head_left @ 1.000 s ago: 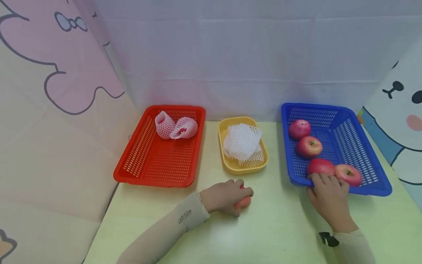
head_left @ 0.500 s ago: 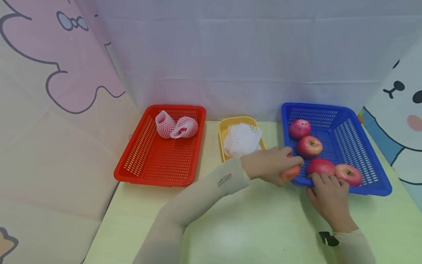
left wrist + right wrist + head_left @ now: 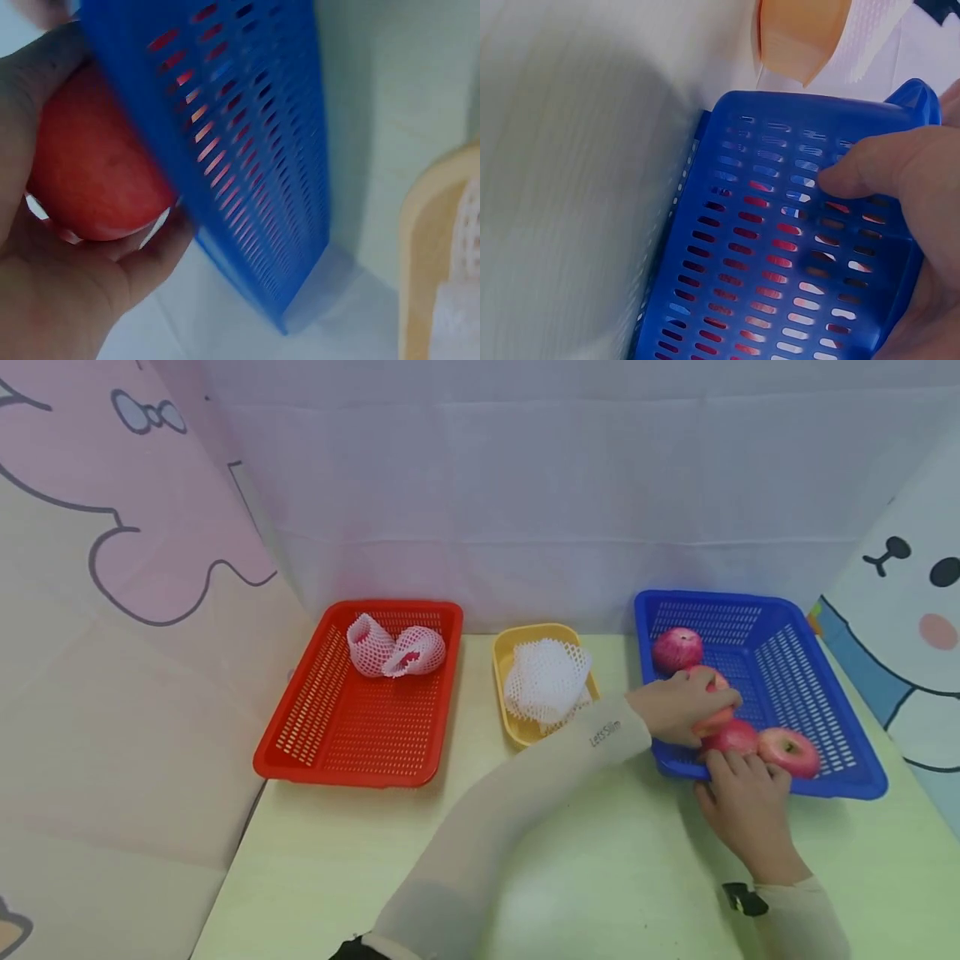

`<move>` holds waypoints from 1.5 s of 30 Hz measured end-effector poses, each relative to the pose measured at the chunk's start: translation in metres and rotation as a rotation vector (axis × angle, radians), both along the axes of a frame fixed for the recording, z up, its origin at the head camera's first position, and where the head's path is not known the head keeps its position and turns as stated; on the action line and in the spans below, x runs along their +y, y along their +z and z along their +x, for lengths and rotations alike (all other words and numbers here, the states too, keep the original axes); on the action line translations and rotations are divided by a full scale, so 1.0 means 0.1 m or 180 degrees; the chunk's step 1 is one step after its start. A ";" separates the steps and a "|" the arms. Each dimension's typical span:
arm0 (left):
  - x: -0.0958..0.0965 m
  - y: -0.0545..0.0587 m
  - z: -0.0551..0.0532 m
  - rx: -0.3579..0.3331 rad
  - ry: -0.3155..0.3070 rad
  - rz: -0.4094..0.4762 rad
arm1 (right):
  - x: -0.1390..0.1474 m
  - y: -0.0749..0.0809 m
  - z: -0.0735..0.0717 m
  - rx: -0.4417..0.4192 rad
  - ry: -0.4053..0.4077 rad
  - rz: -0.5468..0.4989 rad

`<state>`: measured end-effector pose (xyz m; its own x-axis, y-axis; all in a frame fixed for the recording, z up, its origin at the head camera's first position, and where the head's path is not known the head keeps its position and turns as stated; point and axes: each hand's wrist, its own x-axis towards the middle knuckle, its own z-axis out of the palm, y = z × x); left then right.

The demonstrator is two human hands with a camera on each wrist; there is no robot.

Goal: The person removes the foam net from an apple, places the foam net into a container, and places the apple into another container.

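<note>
My left hand [image 3: 678, 710] reaches over the left rim of the blue basket [image 3: 843, 727], its fingers and thumb curled round a red apple [image 3: 105, 157]. In the left wrist view that apple is right beside the basket's rim. Inside the basket several other apples lie along the left and near sides: a dark red apple [image 3: 677, 650] at the back, and a red apple [image 3: 731, 737] beside a pinkish apple [image 3: 789, 753] at the front. My right hand [image 3: 746, 810] grips the basket's near rim, fingers over the top and thumb [image 3: 855, 169] against the outer wall.
A red basket [image 3: 360, 774] at the left holds two apples in pink foam nets [image 3: 416, 652]. Between the baskets stands a small yellow tray [image 3: 517, 731] with white foam nets [image 3: 547, 681]. A fabric backdrop [image 3: 480, 510] rises behind the table [image 3: 585, 877].
The left hand has carried its apple from the middle of the table, right and away, past the yellow tray to over the blue basket. The right hand stays on the rim.
</note>
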<state>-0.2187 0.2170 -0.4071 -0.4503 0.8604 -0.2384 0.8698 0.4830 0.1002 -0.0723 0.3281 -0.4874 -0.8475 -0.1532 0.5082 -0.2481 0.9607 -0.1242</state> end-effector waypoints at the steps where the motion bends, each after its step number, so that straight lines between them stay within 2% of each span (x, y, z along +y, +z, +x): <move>1: 0.02 -0.04 0.00 -0.0035 0.0078 -0.0035 | 0.00 0.00 0.00 -0.0017 -0.0003 0.0000; 3: 0.05 -0.09 0.01 -0.0074 0.0215 -0.0103 | -0.01 0.01 0.00 -0.0056 -0.0009 -0.0002; 7: 0.04 -0.13 0.03 0.0006 0.0271 -0.0096 | -0.02 0.01 -0.01 -0.0047 0.0004 -0.0022; 12: 0.02 -0.15 0.04 0.0147 0.0214 -0.0002 | -0.01 0.02 -0.01 -0.0010 -0.0003 -0.0040; 16: -0.06 -0.06 0.10 0.0328 0.0143 -0.0069 | -0.02 0.02 0.00 -0.0106 -0.0036 -0.0027; 19: -0.25 0.07 0.21 0.0557 0.0009 -0.0056 | -0.03 0.03 -0.01 -0.0113 -0.0026 -0.0024; 22: -0.53 0.15 0.35 0.0805 -0.0175 0.0055 | -0.03 0.03 -0.01 -0.0049 0.0004 -0.0046; 25: -0.84 0.20 0.50 0.0881 -0.0289 0.0117 | -0.03 0.02 -0.02 0.0011 0.0031 -0.0061; 28: -1.11 0.17 0.61 0.0790 -0.0332 0.0078 | -0.02 0.02 -0.01 0.0039 0.0038 -0.0057; 31: -1.34 0.13 0.70 0.0602 -0.0324 0.0059 | -0.01 0.02 0.00 0.0043 0.0025 -0.0080; 35: -1.62 0.10 0.82 0.0437 -0.0242 0.0091 | -0.01 0.03 0.00 -0.0028 -0.0001 -0.0112; 41: -1.99 0.06 0.98 0.0443 -0.0101 0.0220 | -0.01 0.03 0.00 -0.0138 -0.0036 -0.0060; 45: -2.17 0.08 1.02 0.0470 0.0045 0.0289 | 0.00 0.01 -0.01 -0.0186 -0.0076 -0.0046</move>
<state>-0.1168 -0.0004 -0.3991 -0.4869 0.8688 -0.0902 0.8716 0.4900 0.0156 -0.0729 0.3284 -0.4865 -0.8791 -0.1257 0.4597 -0.2171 0.9643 -0.1517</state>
